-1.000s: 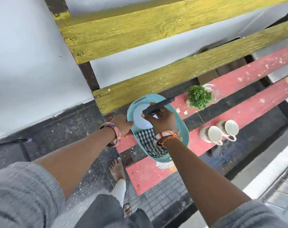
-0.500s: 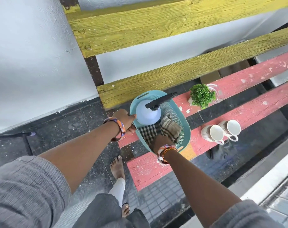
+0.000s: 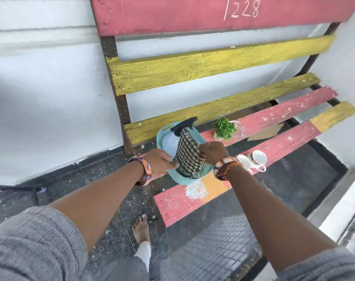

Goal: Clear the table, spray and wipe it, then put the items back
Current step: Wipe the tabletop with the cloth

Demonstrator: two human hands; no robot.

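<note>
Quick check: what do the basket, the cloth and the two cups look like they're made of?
Basket: looks like moulded plastic, matte teal, with mesh-pattern walls. Cloth: woven fabric, checked dark and cream, hanging limp. Cups: probably glazed ceramic, glossy white inside with a printed pattern outside.

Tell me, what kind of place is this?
Probably an outdoor porch or yard corner beside a house. A painted wooden bench stands against a white wall on a dusty tiled floor, and the person's foot is bare.
</note>
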